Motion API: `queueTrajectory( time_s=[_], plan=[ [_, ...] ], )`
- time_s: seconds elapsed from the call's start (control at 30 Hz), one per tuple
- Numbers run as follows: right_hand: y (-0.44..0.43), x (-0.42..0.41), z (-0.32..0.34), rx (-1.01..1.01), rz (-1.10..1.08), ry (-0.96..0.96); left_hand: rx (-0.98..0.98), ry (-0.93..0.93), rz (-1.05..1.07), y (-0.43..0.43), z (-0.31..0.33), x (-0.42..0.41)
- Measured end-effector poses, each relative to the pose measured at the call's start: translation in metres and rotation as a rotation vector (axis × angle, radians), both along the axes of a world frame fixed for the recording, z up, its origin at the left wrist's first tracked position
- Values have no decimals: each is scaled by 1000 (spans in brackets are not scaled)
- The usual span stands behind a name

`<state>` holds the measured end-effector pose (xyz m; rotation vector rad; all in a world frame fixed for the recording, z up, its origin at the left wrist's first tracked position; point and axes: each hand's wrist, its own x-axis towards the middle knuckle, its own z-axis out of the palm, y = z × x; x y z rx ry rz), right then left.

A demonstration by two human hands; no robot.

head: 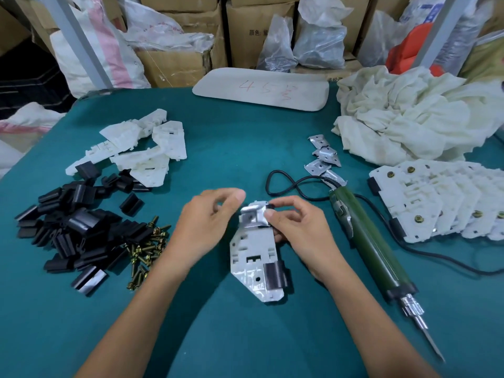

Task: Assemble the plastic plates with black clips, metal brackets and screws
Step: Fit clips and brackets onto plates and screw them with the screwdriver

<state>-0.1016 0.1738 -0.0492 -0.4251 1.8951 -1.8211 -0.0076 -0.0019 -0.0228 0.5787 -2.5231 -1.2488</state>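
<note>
**Seating a metal bracket on the plastic plate, mid-worktop.**

On the green worktop [245, 148] we are keeping the plastic plate [252, 249] front and centre. It is looking light, stiff and thin-ribbed, so we are judging its outer edges the safest hold. The right hand [297, 227] is pinching the metal bracket [253, 214] onto the plate's far end. The left hand [210, 222] is curling beside it, and we cannot tell whether it is gripping. A black clip [274, 274] is sitting on the near corner.
</note>
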Motion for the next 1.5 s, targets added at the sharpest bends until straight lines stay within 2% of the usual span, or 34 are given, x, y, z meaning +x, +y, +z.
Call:
queueTrajectory(
  time_s=[0.1,0.17,0.27,0.4,0.53,0.67,0.8,0.9,1.0,1.13,1.2,1.33,1.5],
  plan=[
    [-5,5,-7,280,-89,357,-87,74,93,4,22,-51],
    [-7,8,-7,315,-123,423,-148,32,-6,16,30,-93],
    [-6,7,-4,299,-127,354,-283,-83,-181,42,34,-154],
    [-6,4,-2,306,-107,308,-493,-270,-304,66,25,-204],
    [-6,3,-1,307,-95,306,-526,-278,-334,68,23,-222],
    [-5,3,0,263,-104,289,-623,-285,-221,53,21,-214],
    [-4,4,-1,235,-94,295,-711,-511,-3,-12,23,-188],
    [-5,5,-1,219,-81,270,-697,-672,23,-52,21,-165],
    [-5,5,0,221,-79,254,-720,-728,1,-71,23,-142],
    [-4,5,2,224,-73,234,-555,-623,-338,-81,27,-112],
    [-2,5,4,227,-71,223,-562,-551,-414,-79,25,-97],
    [5,11,9,234,-17,216,-598,-431,-312,-75,21,-64],
    [37,19,8,313,10,266,-395,-188,-175,-50,23,1]
  ],
)
